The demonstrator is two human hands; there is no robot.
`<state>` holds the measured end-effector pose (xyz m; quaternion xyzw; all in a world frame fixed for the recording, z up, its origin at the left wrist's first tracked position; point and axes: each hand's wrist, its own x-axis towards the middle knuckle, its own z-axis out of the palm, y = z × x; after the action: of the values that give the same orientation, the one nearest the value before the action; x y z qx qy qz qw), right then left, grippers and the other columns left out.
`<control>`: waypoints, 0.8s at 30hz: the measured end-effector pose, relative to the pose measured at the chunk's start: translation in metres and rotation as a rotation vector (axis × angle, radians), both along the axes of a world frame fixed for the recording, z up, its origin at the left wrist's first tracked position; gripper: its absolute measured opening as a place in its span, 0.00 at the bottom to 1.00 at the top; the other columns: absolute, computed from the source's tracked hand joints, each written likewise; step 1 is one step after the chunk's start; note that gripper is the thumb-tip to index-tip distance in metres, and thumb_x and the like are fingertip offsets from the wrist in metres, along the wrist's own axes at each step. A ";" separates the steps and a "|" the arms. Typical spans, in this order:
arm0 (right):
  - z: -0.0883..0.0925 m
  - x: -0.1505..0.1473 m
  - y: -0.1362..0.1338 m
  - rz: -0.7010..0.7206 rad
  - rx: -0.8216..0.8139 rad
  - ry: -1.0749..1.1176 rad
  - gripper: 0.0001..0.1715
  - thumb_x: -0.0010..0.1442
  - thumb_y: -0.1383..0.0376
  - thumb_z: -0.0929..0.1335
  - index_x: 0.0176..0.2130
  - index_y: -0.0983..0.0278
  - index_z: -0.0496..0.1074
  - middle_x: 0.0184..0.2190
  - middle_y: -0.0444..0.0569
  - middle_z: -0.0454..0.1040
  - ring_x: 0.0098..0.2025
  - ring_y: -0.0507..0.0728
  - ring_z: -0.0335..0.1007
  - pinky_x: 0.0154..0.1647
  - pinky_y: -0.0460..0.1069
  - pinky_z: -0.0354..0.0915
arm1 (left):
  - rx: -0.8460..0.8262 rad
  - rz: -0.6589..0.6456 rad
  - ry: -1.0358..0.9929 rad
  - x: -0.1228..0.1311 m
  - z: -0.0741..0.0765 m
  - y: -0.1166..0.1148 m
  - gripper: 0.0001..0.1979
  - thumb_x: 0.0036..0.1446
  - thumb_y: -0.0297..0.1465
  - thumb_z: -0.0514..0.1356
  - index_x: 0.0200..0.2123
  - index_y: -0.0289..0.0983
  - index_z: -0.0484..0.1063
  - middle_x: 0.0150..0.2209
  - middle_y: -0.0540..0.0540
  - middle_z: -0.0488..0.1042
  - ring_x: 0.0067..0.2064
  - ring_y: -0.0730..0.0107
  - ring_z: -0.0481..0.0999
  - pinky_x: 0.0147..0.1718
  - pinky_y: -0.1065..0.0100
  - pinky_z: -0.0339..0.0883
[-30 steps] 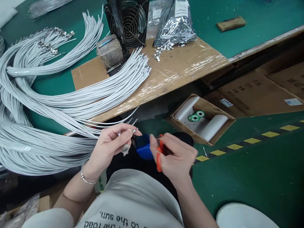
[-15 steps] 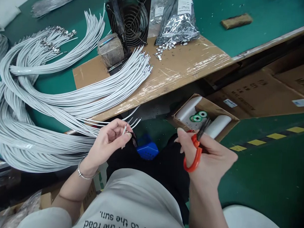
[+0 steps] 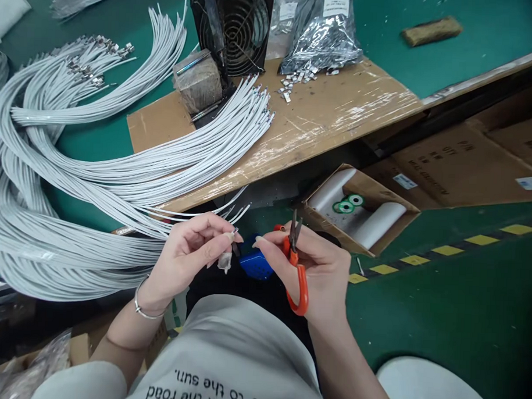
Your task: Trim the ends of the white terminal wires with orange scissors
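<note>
Your silvery bag throws glints, but it's murky under your table. Edges look kinda stretched, btw.

This looks like a factory workshop, given the green table heaped with white cables, the grilled fan, bagged metal parts, printed cartons and striped floor tape.

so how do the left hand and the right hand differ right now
The left hand pinches a small pale piece; the right hand holds orange-handled scissors. The left wrist wears a silver bracelet, while none shows on the right wrist. The left hand is beside the white cables; the right hand is nearer the open cardboard box. Both are bare and in front of the person's torso.
</note>
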<state>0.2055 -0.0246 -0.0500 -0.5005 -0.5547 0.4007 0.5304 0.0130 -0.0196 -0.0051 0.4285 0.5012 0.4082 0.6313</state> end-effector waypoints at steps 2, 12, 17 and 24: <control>0.003 0.001 0.001 0.041 0.018 -0.022 0.15 0.62 0.69 0.76 0.25 0.62 0.74 0.22 0.40 0.66 0.23 0.48 0.57 0.23 0.47 0.54 | 0.021 -0.004 -0.022 0.000 -0.001 0.000 0.08 0.67 0.36 0.71 0.41 0.37 0.86 0.32 0.46 0.82 0.26 0.77 0.71 0.22 0.76 0.61; 0.001 0.018 -0.001 0.306 -0.027 -0.278 0.20 0.60 0.70 0.73 0.24 0.61 0.61 0.24 0.39 0.58 0.25 0.49 0.52 0.24 0.47 0.51 | 0.081 -0.038 0.125 0.004 -0.003 -0.004 0.08 0.67 0.37 0.71 0.38 0.38 0.86 0.25 0.50 0.74 0.24 0.75 0.66 0.23 0.72 0.60; 0.004 0.018 0.001 0.319 0.014 -0.324 0.22 0.60 0.71 0.71 0.23 0.60 0.58 0.23 0.39 0.57 0.24 0.49 0.51 0.23 0.47 0.50 | 0.120 -0.048 0.186 0.004 -0.005 -0.006 0.09 0.67 0.38 0.70 0.37 0.38 0.85 0.26 0.49 0.74 0.25 0.75 0.62 0.23 0.71 0.56; 0.006 0.019 0.001 0.314 0.056 -0.312 0.24 0.57 0.75 0.70 0.23 0.60 0.52 0.21 0.37 0.54 0.22 0.47 0.48 0.22 0.47 0.47 | 0.134 -0.051 0.190 0.006 -0.005 -0.006 0.11 0.67 0.39 0.70 0.37 0.38 0.85 0.26 0.49 0.74 0.24 0.76 0.59 0.22 0.70 0.52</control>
<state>0.2246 -0.0232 -0.0437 -0.4488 -0.7122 0.3805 0.3828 0.0188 -0.0258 -0.0103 0.5190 0.5193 0.3824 0.5610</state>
